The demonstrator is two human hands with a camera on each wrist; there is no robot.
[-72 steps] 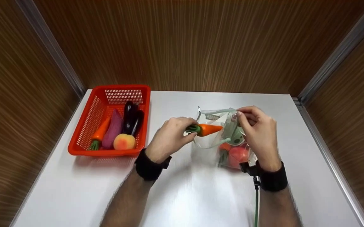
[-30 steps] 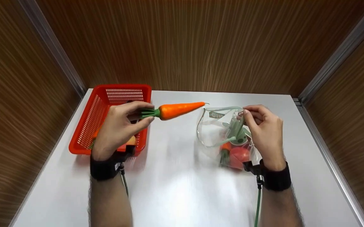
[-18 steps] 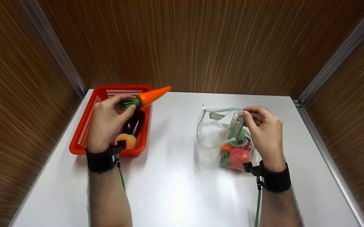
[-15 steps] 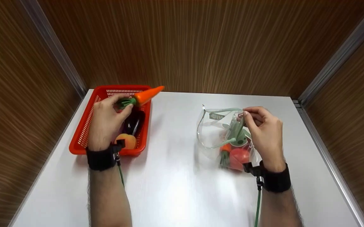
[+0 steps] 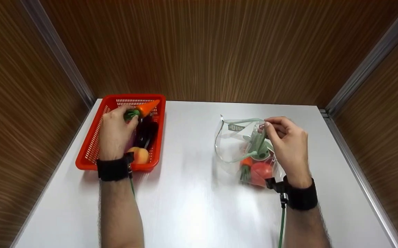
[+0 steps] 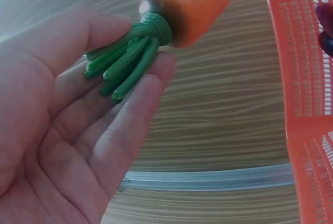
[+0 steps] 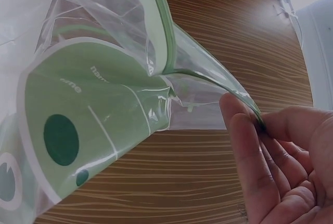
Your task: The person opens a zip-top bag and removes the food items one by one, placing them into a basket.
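Observation:
My left hand (image 5: 114, 129) pinches an orange carrot (image 5: 148, 107) by its green stalks, over the back of the red basket (image 5: 162, 137). In the left wrist view the green stalks (image 6: 130, 60) lie between thumb and fingers, and the tip points up and away. My right hand (image 5: 288, 144) pinches the green-edged rim of a clear zip bag (image 5: 231, 148), whose mouth gapes toward the left. Inside the bag lie a red round item (image 5: 261, 170) and another carrot (image 5: 246, 170). In the right wrist view, the bag's green printed panel (image 7: 99, 104) hangs beside my fingers.
Below my left hand, the basket holds dark eggplants (image 5: 147, 134) and a peach (image 5: 138, 155). A purple vegetable is mostly hidden by the hand. The white table (image 5: 185, 193) extends between basket and bag, with wood-grain walls (image 5: 199, 51) around it.
My left hand has carried the carrot from the bag's mouth leftward to above the basket, then lower over it. My right hand keeps its pinch on the bag rim, nearly unmoved.

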